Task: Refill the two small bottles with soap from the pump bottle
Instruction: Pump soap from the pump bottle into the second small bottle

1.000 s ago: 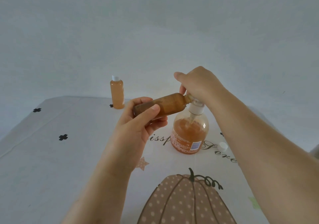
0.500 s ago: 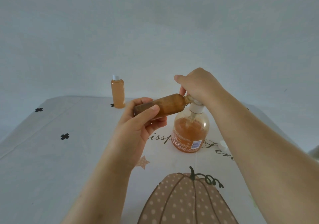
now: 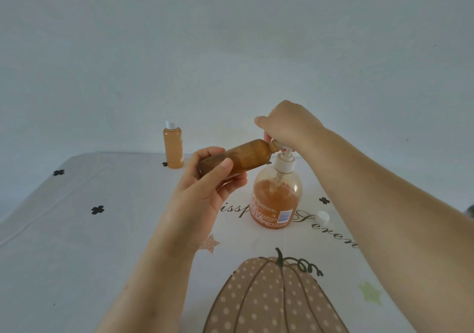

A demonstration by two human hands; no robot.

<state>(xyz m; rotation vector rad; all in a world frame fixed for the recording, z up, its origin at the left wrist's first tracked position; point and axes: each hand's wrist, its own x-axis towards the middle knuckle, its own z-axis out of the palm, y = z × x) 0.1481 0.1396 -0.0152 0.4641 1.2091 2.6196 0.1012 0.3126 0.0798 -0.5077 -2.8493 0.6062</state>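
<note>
Holding the small bottle (image 3: 238, 158) in the left hand (image 3: 202, 186), nearly level, mouth end slightly higher and aimed right at the pump. Left fingers (image 3: 232, 181) and thumb are wrapped round the base end, thumb on the near side. The bottle has no cap and its amber-brown walls are smeared with soap inside; can't tell the fill level. Its neck runs in under the right hand (image 3: 289, 124), at the pump head (image 3: 285, 162); actual contact with the spout is hidden. Right hand sits on top of the pump head, knuckles up, fingers curled down over it and clamped on the top. White collar and stem show just below the hand. Pump bottle (image 3: 277, 201) stands upright on the bench (image 3: 77, 243), mid-frame, well over half full of orange soap, barcode label facing the camera. Second small bottle (image 3: 174, 148) stands upright at the far edge of the bench, left of both hands and well apart from them, white cap on, orange soap up near the shoulder. Loose white cap (image 3: 322, 217) lies on the bench right of the pump bottle, near it, not touching. Bench is covered by a pale cloth (image 3: 128, 230) with black clover marks, script lettering, and a dotted pumpkin print (image 3: 274, 299) at the near edge between the forearms.
</note>
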